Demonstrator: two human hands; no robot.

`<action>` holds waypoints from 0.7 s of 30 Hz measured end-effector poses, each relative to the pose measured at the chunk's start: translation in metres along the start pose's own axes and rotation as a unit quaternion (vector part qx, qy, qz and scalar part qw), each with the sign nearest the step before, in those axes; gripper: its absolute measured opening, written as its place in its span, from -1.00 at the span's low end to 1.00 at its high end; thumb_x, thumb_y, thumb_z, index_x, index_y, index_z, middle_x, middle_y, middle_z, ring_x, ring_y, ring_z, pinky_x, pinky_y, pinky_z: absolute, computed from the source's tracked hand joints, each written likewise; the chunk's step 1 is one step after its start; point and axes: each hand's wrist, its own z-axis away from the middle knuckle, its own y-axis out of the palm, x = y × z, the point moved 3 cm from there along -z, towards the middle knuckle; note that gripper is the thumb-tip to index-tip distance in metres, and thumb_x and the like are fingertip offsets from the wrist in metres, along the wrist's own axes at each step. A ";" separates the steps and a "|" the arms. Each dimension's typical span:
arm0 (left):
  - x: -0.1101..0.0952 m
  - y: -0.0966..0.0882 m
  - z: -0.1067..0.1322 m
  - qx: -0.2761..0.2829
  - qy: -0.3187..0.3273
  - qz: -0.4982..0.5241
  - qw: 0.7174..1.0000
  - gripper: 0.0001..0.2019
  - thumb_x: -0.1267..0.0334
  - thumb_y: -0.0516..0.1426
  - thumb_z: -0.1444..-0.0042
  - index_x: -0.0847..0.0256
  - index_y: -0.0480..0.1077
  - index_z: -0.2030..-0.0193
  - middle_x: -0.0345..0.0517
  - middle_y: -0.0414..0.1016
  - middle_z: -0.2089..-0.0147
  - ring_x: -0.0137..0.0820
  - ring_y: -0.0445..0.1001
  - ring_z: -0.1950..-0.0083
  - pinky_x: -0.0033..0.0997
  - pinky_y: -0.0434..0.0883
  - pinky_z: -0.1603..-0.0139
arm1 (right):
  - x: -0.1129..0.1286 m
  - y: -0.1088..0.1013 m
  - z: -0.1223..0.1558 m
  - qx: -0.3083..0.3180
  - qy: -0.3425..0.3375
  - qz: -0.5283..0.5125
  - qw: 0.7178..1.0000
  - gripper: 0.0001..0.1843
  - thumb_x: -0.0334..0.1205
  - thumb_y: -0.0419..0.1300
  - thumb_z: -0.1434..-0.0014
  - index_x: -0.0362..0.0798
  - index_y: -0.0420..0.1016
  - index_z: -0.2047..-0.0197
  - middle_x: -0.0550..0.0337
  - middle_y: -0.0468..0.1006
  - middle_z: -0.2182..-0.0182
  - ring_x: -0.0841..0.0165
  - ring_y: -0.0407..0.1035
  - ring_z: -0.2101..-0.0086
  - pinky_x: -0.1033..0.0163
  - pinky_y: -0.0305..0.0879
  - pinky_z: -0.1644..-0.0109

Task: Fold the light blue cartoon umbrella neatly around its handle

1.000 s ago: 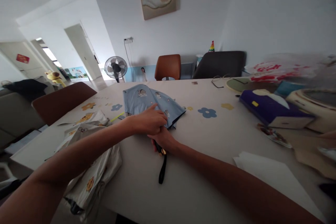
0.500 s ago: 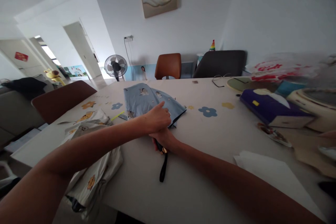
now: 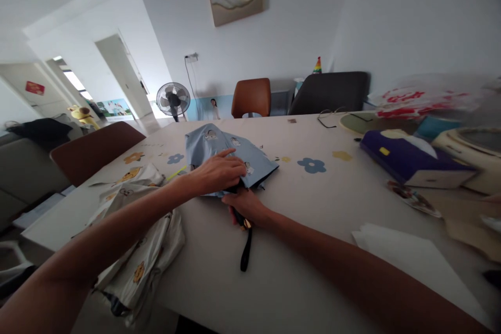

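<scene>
A light blue folding umbrella [image 3: 250, 156] with small animal prints lies on the table, its canopy loosely gathered and pointing away from me. My right hand [image 3: 245, 206] is closed round its black handle; a black wrist strap [image 3: 246, 253] hangs off the end onto the tabletop. Just above, my left hand [image 3: 221, 171] rests over the near part of the canopy with fingers stretched out and the index finger slightly raised. Its thumb is hidden. Beside my left forearm lies a second, crumpled pale fabric [image 3: 168, 237] with bear prints, partly covered by the arm.
On the white table [image 3: 289, 282], to the right, are a purple tissue box [image 3: 407, 159], white paper [image 3: 415, 266], brown paper [image 3: 465, 224], a plastic bag [image 3: 422, 99] and eyeglasses [image 3: 326, 120]. Chairs [image 3: 251, 96] stand behind it; a fan [image 3: 173, 99] is farther back.
My left hand has shifted slightly left and turned from a curled grip to flatter fingers over the canopy. The right hand keeps its hold on the handle. The view moved slightly.
</scene>
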 end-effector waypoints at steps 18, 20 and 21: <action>0.003 0.039 0.036 -0.178 -0.050 0.093 0.978 -0.74 0.33 -0.01 -0.10 0.14 0.40 0.09 -0.09 0.47 0.07 -0.31 0.29 -0.11 0.02 -0.30 -0.31 | -0.012 -0.004 -0.009 0.004 0.005 -0.071 0.997 -0.80 -0.37 0.09 0.11 -0.12 0.24 0.71 0.28 0.30 0.79 0.48 0.21 0.78 0.41 0.11 0.75; 0.005 0.040 0.036 -0.178 -0.058 0.097 0.977 -0.74 0.33 -0.02 -0.12 0.12 0.39 0.09 -0.11 0.47 0.03 -0.31 0.26 -0.14 0.01 -0.30 -0.31 | -0.010 -0.005 -0.007 0.001 0.014 -0.073 0.997 -0.81 -0.36 0.08 0.10 -0.13 0.25 0.70 0.28 0.29 0.80 0.49 0.20 0.79 0.42 0.12 0.75; 0.005 0.041 0.036 -0.179 -0.062 0.100 0.977 -0.74 0.33 -0.03 -0.12 0.12 0.39 0.09 -0.11 0.47 0.03 -0.31 0.25 -0.15 0.01 -0.29 -0.31 | -0.010 -0.006 -0.006 0.000 0.017 -0.075 0.997 -0.81 -0.35 0.08 0.10 -0.14 0.25 0.69 0.28 0.29 0.80 0.50 0.20 0.79 0.42 0.12 0.75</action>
